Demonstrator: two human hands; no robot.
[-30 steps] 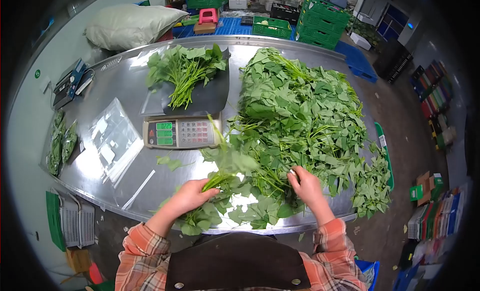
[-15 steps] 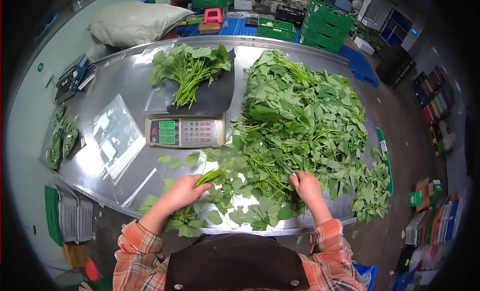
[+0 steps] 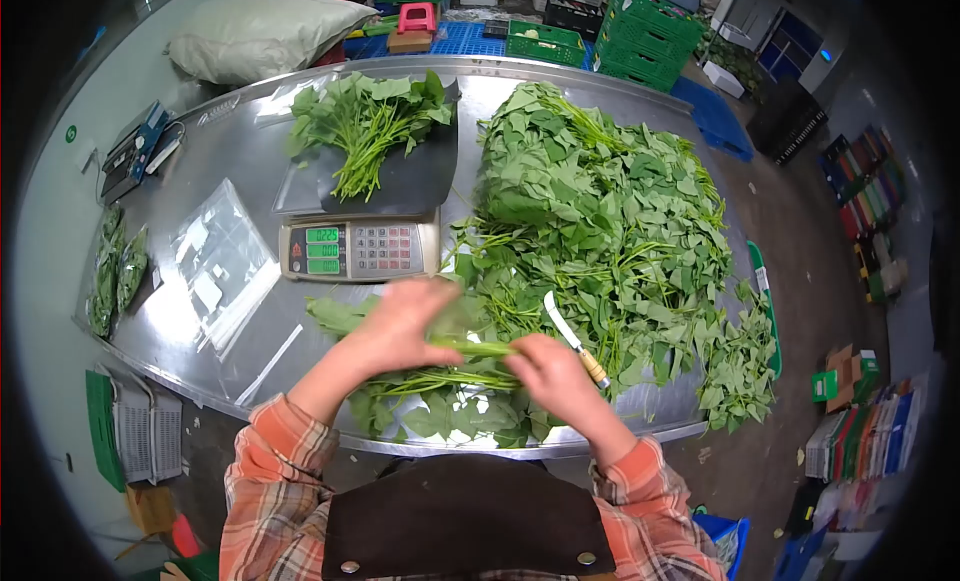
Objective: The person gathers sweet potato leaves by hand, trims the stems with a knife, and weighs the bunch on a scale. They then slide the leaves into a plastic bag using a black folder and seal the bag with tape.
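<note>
My right hand (image 3: 555, 376) is closed on the ends of a small bunch of green stems (image 3: 485, 348) above the near part of the table. My left hand (image 3: 405, 326) is over the leafy side of that bunch, thumb and fingers apart and the fingertips blurred. Loose leafy stems (image 3: 440, 381) lie beneath both hands. To the right of my right hand, a curved knife (image 3: 575, 339) with a wooden handle rests against the big pile of leafy greens (image 3: 610, 231). A tied-looking bunch of greens (image 3: 370, 131) sits on the scale (image 3: 360, 249).
Clear plastic bags (image 3: 225, 266) lie left of the scale, with bagged greens (image 3: 118, 271) at the table's left edge. A blue-black device (image 3: 140, 151) stands at the back left, near a big white sack (image 3: 265, 36). Green crates (image 3: 645, 41) are stacked beyond the table.
My left hand has moved up and opened from around the stems. My right hand has moved left onto the stem ends. The knife now lies in plain view on the greens.
</note>
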